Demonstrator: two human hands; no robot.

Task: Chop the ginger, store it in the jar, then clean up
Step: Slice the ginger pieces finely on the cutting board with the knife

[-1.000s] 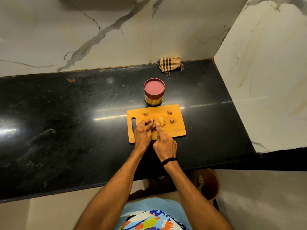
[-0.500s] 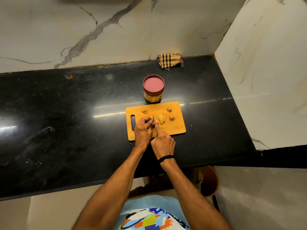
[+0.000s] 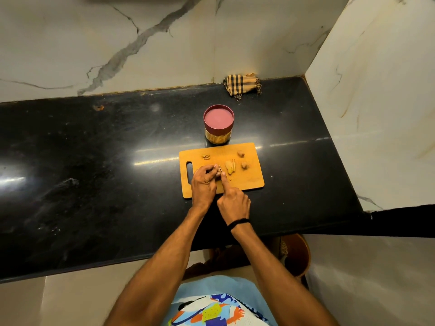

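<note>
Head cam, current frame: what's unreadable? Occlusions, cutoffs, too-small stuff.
1. Head view, knife: only a blade sliver shows; the right hand covers the handle.
2. Head view, whatever the left hand pins: hidden under its curled fingers.
3. Head view, jar contents: a yellowish blur below the lid, too small to identify.
4. Head view, brown round object below the counter: cut off by the counter edge.

The knife [image 3: 220, 169] shows only as a thin sliver of blade between the hands, its handle buried in the right hand [image 3: 234, 203]. Whatever the left hand [image 3: 203, 184] holds down with its curled fingers is covered by them. The scraps [image 3: 206, 157] just beyond that hand are too small to identify.
</note>
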